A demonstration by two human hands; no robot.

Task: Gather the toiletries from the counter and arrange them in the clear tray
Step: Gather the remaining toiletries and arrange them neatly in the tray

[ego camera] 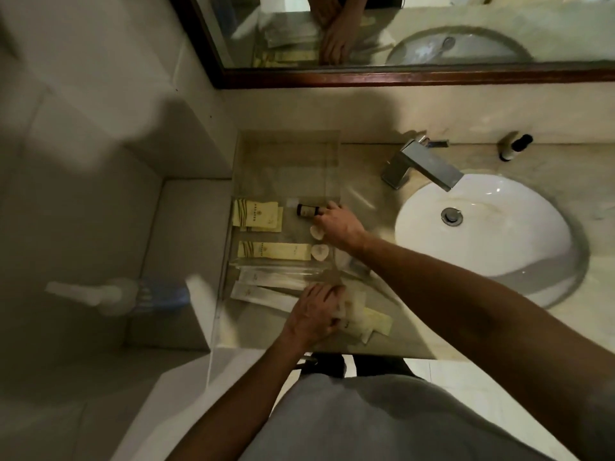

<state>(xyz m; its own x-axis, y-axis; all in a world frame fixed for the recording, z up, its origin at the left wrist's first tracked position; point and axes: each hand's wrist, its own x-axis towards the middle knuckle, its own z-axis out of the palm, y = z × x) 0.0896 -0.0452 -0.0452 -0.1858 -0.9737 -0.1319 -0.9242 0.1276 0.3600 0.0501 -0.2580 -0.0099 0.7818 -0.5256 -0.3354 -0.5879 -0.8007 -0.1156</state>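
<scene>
A: Marble vanity counter [382, 194]: where is the clear tray [253, 161]?
B: Left of the basin [482, 227].
A: Hands?
B: Right hand [339, 224] pinches a small dark bottle [307, 210] inside the tray; left hand [314, 311] presses flat on cream sachets [366, 319] at the counter's front.

You will find nothing here that reads clearly. The cream packets [255, 212] carry a dark printed line and a small emblem, and the long cream box [273, 251] bears the same sort of mark, but the letters are too blurred to make out. The small dark bottle [307, 210] has a label, also unreadable.
</scene>
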